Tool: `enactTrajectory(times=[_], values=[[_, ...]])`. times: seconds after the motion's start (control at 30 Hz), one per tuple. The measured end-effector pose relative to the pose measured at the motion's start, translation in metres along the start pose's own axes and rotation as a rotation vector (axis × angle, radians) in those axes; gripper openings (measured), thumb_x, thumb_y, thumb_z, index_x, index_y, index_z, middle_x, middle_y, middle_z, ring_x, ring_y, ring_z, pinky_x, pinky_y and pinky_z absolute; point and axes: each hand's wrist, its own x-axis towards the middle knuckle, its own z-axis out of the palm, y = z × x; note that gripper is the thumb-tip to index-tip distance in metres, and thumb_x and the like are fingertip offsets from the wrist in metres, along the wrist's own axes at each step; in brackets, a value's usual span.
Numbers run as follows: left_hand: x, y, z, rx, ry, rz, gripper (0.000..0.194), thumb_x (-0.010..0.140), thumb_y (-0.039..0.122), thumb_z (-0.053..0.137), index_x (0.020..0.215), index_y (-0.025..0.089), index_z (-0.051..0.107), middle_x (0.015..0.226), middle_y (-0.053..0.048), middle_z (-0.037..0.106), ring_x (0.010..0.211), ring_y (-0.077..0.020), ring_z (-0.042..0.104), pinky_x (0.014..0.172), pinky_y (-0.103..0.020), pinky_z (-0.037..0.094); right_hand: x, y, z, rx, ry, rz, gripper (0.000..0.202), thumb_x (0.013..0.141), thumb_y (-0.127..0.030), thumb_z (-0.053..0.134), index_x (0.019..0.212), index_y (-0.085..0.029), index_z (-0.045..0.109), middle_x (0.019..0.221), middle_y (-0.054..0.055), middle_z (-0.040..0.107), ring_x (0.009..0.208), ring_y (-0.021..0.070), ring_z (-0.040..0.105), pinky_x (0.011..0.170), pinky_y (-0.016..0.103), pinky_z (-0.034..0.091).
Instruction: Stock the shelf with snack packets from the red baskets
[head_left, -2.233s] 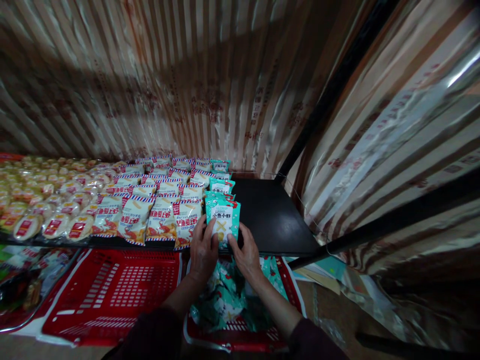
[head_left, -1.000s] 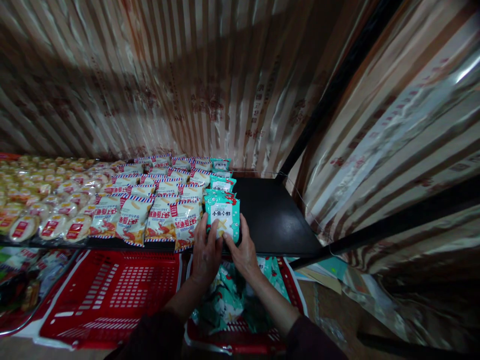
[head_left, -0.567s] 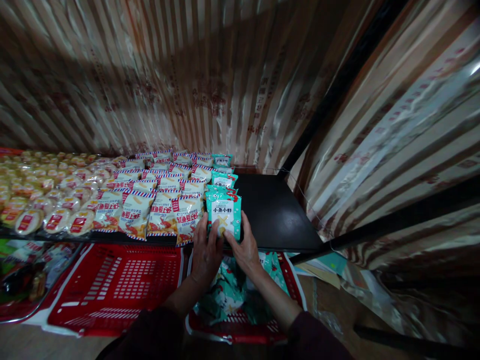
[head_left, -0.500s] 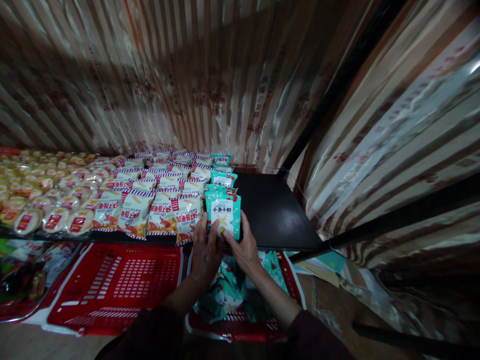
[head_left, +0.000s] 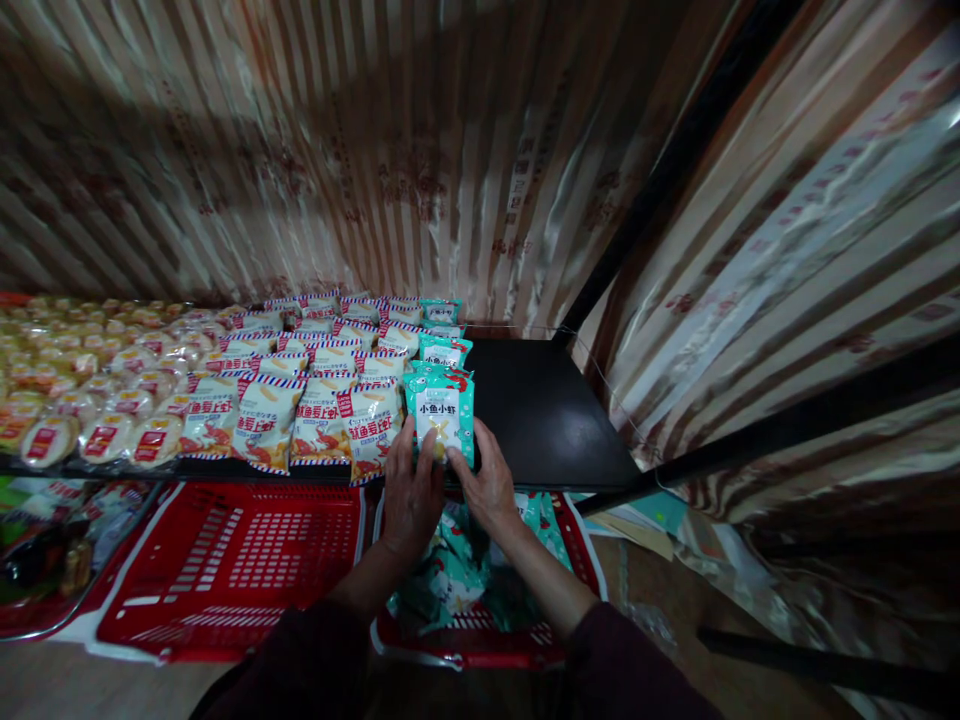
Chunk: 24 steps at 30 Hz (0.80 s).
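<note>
A teal snack bag (head_left: 439, 398) printed 小鱼小虾 is upright at the front edge of the black shelf (head_left: 555, 415), its printed face toward the camera; the hands hide whether its base touches the surface. The left hand (head_left: 412, 490) grips its lower left, and the right hand (head_left: 487, 480) grips the lower right side, thumb on the front.

Matching teal bags (head_left: 444, 351) run in a column behind it toward the back edge. Just to their left, white snack bags (head_left: 324, 420) with red-and-blue striped edges stand in rows from front edge to back. Farther left, round clear-wrapped snacks (head_left: 105, 437) with red labels fill the shelf toward the left. Bare black surface extends from the teal column to the right edge.

Below the front edge, a red basket (head_left: 459, 659) holds more teal packets (head_left: 457, 580); beside it is another red basket (head_left: 285, 550). Striped sheeting (head_left: 420, 200) hangs behind the back edge, and a black post (head_left: 637, 225) rises near the back right corner.
</note>
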Motion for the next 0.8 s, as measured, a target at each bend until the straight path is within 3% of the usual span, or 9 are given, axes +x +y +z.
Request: enactTrajectory(times=[0.3,0.53,0.8], values=[[-0.0014,0.0004,0.0045,0.072,-0.055,0.017,0.043,0.089,0.019,0.045,0.132,0.013,0.044,0.145,-0.022,0.036,0.139,-0.0306,0.026,0.105,-0.049,0.031,0.0015,-0.0018,0.0008,-0.071,-0.059,0.125,0.052,0.089,-0.042,0.043,0.133,-0.015,0.046,0.124,0.013,0.06,0.112,0.0268,0.057,0.097,0.043,0.045],[-0.0028,0.0007,-0.0007,0.143,-0.029,0.025,0.045,0.088,0.019,0.049,0.132,0.016,0.045,0.144,-0.018,0.04,0.142,-0.0289,0.018,0.111,-0.051,0.02,-0.0024,-0.0025,-0.0014,-0.068,-0.012,0.111,0.064,0.087,-0.05,0.045,0.139,-0.013,0.037,0.135,0.016,0.05,0.122,0.0286,0.049,0.101,0.047,0.041],[-0.0036,0.0013,-0.0011,0.133,0.002,0.05,0.045,0.088,0.021,0.051,0.132,0.016,0.046,0.144,-0.018,0.04,0.144,-0.029,0.014,0.112,-0.051,0.019,-0.0066,0.0025,0.0001,-0.071,0.012,0.09,0.069,0.084,-0.054,0.05,0.14,-0.015,0.036,0.135,0.016,0.051,0.122,0.0289,0.049,0.102,0.049,0.04]])
